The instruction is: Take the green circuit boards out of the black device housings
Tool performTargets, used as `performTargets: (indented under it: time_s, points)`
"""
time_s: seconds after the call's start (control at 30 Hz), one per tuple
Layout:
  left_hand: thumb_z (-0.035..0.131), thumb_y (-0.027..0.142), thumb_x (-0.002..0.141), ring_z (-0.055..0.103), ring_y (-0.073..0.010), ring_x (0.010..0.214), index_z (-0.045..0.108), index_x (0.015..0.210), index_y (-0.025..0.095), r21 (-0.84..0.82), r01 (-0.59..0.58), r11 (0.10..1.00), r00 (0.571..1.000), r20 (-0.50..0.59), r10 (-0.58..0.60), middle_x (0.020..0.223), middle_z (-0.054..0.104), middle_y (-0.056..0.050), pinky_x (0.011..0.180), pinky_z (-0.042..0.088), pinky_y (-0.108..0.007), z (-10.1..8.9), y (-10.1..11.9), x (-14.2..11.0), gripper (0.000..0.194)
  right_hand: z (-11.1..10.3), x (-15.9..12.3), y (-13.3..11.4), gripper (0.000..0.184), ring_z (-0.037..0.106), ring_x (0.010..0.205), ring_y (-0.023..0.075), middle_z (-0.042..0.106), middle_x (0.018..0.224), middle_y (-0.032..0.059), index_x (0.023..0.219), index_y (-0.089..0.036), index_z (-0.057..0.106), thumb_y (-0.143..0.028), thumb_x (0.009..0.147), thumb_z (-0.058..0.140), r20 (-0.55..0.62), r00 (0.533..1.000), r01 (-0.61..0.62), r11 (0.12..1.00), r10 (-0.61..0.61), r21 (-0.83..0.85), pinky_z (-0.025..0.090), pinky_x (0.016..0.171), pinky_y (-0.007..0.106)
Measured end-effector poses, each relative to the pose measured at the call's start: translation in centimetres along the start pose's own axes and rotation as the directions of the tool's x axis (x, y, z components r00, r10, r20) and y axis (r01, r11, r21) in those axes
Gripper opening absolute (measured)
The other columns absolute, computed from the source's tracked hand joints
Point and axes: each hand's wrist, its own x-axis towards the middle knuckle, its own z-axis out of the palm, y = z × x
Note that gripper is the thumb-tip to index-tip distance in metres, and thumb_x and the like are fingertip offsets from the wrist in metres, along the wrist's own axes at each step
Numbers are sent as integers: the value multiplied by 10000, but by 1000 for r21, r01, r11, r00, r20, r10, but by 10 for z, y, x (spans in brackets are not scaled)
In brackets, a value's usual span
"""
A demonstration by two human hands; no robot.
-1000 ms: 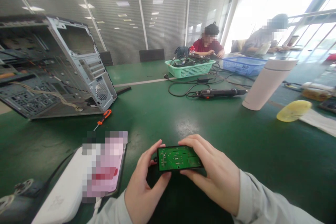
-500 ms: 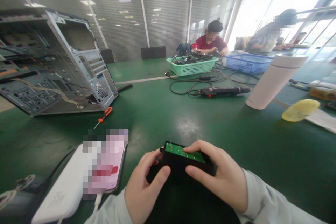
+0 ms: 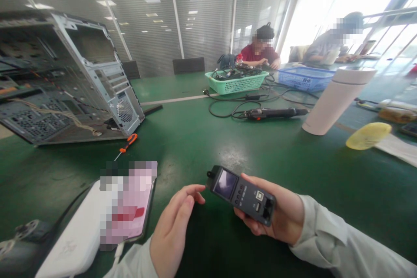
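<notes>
A black handheld electronic device (image 3: pixel 246 200) with a small screen, a row of buttons and several ports rests in my right hand (image 3: pixel 282 210). Its screen face is turned up towards me, and the fingers wrap round its right end and underside. Just left of the screen end is my left hand (image 3: pixel 177 221), with bent fingers apart from the thumb and nothing held. The left fingertips are very close to the device's edge; whether they touch it, I cannot tell.
On the green table (image 3: pixel 182 139) stand an opened computer case (image 3: pixel 78 87), an orange-handled screwdriver (image 3: pixel 130 141), a white power bank (image 3: pixel 78 226), a phone (image 3: pixel 143 200), a black electric screwdriver (image 3: pixel 273 114), a green basket (image 3: pixel 236 83) of cables and a pale bottle (image 3: pixel 335 102). Two people sit beyond.
The device has been turned over, from its green circuit board side to its screen side. My left hand has let go of it, while my right hand now holds it from below.
</notes>
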Motion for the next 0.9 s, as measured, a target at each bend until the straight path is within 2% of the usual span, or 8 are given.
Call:
performTargets:
  time_s: [0.1,0.17,0.27,0.33,0.4,0.43,0.6,0.9]
  points:
    - [448,490,898,586,-253,975,669,1027,211,4,21,1000,1000,-4,-21,937,682,-53,927,414,-391,0,1,-1,378,-8,5,3,571,507,524,78,546,715,44,947,-107,541,-652,919,373,17,981,194,965,-194,-178,401,493,172]
    - [455,493,891,573,-267,1047,650,1090,212,5,38,999,999,-13,-38,1020,674,-70,953,408,-411,1,1,-1,395,-14,6,7,597,524,606,100,558,786,53,998,-117,550,-689,836,499,24,901,410,833,-433,-372,430,536,200]
    - [467,458,901,544,-266,1135,578,1232,252,23,-14,1000,999,-40,14,1151,634,-75,965,425,-414,1,-2,-1,406,-16,2,11,470,540,804,124,565,940,46,1059,-155,559,-541,803,636,48,715,584,558,-698,-589,464,727,234]
    - [491,404,906,534,-256,1159,541,1270,282,62,-92,994,995,-25,94,1210,597,-72,940,461,-396,1,-2,-1,388,-14,-2,13,328,524,946,142,554,1040,45,1090,-175,565,-377,838,618,139,569,612,305,-811,-730,440,863,262]
    - [533,336,889,541,-251,1155,554,1231,289,118,-172,978,985,11,172,1229,573,-71,903,497,-383,1,0,-1,346,-12,-4,16,296,502,1040,155,532,1121,50,1156,-196,544,-250,866,562,286,450,590,42,-846,-807,423,932,294]
    - [555,302,875,545,-251,1149,567,1195,286,150,-205,967,979,32,203,1219,571,-70,889,509,-382,1,1,0,321,-12,-4,17,331,491,1072,156,520,1154,48,1195,-213,522,-200,867,554,347,421,577,-48,-838,-816,420,951,302]
    - [606,223,820,539,-268,1167,587,1090,286,272,-307,912,951,63,301,1180,569,-67,881,519,-428,-1,5,1,278,-14,-3,18,465,476,1122,164,496,1199,51,1294,-253,411,-128,870,554,506,339,453,-334,-793,-826,440,961,320]
    - [616,232,794,581,-284,1098,622,994,268,298,-314,901,949,62,310,1141,585,-76,935,468,-546,-1,6,0,204,-14,-3,17,389,465,1102,167,508,1169,55,1260,-224,404,-187,891,522,567,280,429,-427,-775,-796,453,918,309]
